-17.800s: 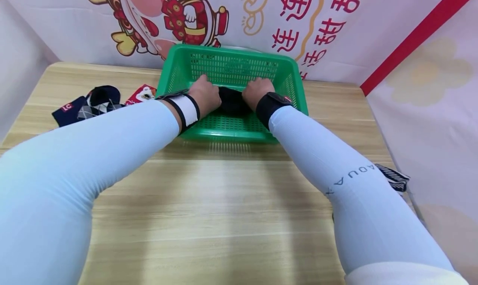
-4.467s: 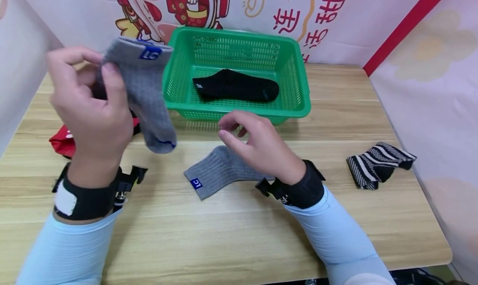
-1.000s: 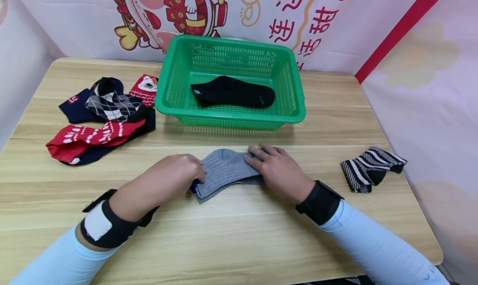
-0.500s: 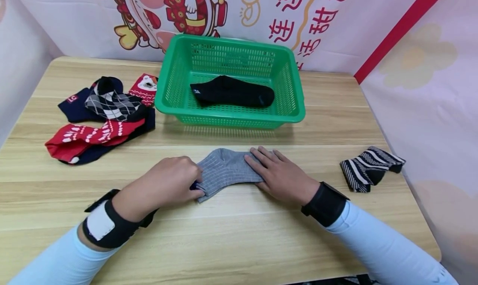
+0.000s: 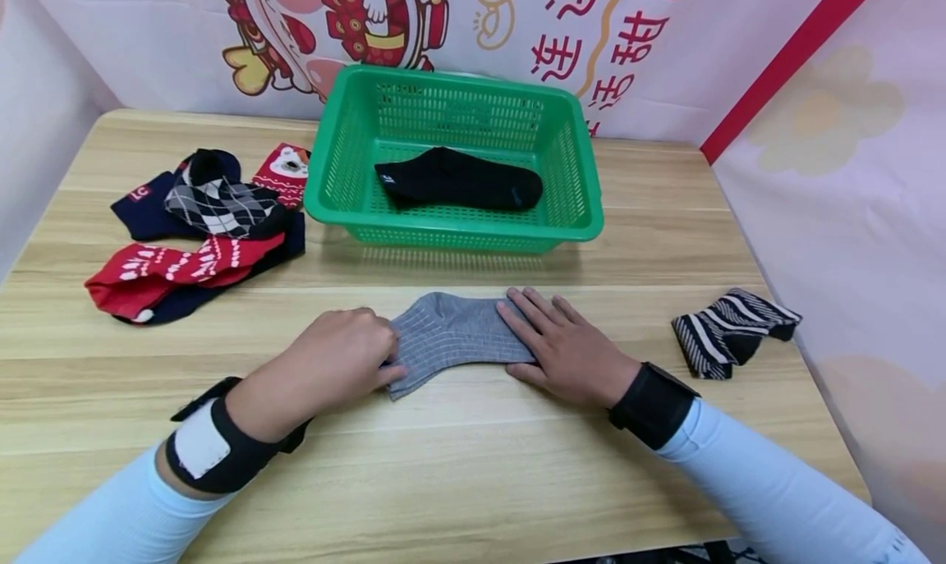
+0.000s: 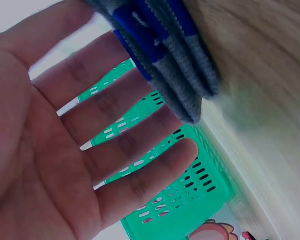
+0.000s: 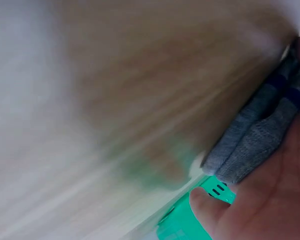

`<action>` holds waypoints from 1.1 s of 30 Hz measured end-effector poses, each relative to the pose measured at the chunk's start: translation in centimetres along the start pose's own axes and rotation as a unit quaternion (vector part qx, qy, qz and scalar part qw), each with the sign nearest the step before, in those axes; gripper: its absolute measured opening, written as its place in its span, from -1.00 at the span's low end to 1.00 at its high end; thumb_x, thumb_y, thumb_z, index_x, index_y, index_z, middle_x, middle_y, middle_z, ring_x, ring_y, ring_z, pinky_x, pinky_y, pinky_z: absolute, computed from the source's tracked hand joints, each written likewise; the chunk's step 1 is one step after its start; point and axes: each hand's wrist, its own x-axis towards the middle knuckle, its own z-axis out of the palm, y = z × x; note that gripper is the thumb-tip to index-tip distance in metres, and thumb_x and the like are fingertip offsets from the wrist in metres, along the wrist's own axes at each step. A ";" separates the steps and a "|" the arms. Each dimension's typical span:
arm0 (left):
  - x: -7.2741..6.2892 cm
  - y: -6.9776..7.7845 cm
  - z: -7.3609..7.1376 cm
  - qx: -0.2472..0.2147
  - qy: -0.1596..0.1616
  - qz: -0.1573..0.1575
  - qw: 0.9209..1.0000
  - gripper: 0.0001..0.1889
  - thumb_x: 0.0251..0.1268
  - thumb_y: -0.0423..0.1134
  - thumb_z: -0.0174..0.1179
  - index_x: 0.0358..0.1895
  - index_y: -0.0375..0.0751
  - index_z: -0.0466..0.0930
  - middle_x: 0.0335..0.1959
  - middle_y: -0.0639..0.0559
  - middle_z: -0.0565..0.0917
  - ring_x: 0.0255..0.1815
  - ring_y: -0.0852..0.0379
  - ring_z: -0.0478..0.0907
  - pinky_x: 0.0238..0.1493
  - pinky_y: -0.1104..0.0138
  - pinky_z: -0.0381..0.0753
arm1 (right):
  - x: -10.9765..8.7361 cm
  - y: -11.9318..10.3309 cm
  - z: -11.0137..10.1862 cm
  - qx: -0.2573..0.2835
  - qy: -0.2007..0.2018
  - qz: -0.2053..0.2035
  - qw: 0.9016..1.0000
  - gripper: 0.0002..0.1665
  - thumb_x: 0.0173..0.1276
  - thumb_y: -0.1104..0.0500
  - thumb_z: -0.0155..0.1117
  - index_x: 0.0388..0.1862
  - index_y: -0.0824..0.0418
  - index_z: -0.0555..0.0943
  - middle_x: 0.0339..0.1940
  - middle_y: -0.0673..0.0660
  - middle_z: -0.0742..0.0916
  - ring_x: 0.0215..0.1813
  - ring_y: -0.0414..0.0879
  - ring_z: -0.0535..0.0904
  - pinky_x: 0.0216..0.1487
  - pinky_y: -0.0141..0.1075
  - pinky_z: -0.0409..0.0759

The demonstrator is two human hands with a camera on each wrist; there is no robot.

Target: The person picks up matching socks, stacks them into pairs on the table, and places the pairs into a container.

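A pair of grey ribbed socks (image 5: 451, 334) lies stacked flat on the wooden table, their edges lined up. At the cuff end my left hand (image 5: 336, 363) pinches the socks between thumb and fingers. The left wrist view shows the layered cuffs (image 6: 165, 55) with blue labels beside the fingertips. My right hand (image 5: 569, 346) lies flat on the toe end, fingers straight and covering the toes. From the right wrist, the two layered toes (image 7: 255, 135) with dark blue stripes show beside the palm (image 7: 270, 205).
Behind the socks stands a green basket (image 5: 458, 237) with black socks (image 5: 458, 180) in it. At left lie a red patterned sock (image 5: 177, 270), an argyle sock (image 5: 222, 207), a navy sock (image 5: 148, 207) and a red bear sock (image 5: 287, 170). A striped sock (image 5: 732, 330) lies at right.
Black socks went into the basket earlier. The grey sock my left hand held up now lies over the other. Within the last second my right hand slid rightward along them and flattened.
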 end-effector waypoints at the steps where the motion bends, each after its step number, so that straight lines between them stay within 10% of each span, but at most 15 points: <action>1: 0.0 0.0 0.1 0.009 0.004 0.004 1.000 -0.70 0.19 -0.03 0.42 -0.61 -0.01 0.61 -0.54 0.13 0.57 -0.48 0.14 0.49 -0.50 0.21 0.51 | 0.0 0.0 0.0 0.000 0.000 0.002 1.000 -0.06 0.51 -0.29 0.00 0.64 0.16 0.01 0.66 0.24 0.09 0.67 0.16 -0.01 0.57 0.15 0.08; 12: 0.5 0.7 0.9 0.050 0.025 0.049 0.997 -0.69 0.21 -0.02 0.40 -0.14 -0.16 0.70 -0.14 -0.09 0.68 -0.11 -0.05 0.62 -0.05 0.03 0.63 | 0.1 -0.7 -1.1 0.011 -0.004 0.012 1.000 0.09 0.40 -0.46 0.00 0.65 0.11 -0.03 0.68 0.19 0.06 0.68 0.13 -0.08 0.59 0.15 0.01; 18: 0.3 1.6 1.1 0.017 -0.004 0.066 0.998 -0.46 0.25 0.06 0.36 0.20 -0.16 0.61 0.15 -0.18 0.63 0.21 -0.16 0.57 0.11 -0.06 0.61 | 0.7 -3.0 -1.9 0.015 -0.023 -0.051 0.998 0.10 0.41 -0.49 -0.06 0.66 0.08 -0.11 0.69 0.16 -0.01 0.69 0.11 -0.15 0.61 0.12 -0.04; 33: 0.3 1.8 1.6 0.004 -0.037 0.036 0.999 -0.41 0.11 0.00 0.48 0.22 -0.11 0.60 0.24 -0.20 0.57 0.27 -0.18 0.51 -0.03 -0.10 0.64 | -1.1 -1.9 -0.3 0.027 -0.062 -0.024 0.997 -0.01 0.49 -0.38 -0.06 0.66 0.07 -0.08 0.69 0.15 0.00 0.69 0.11 -0.13 0.61 0.14 -0.07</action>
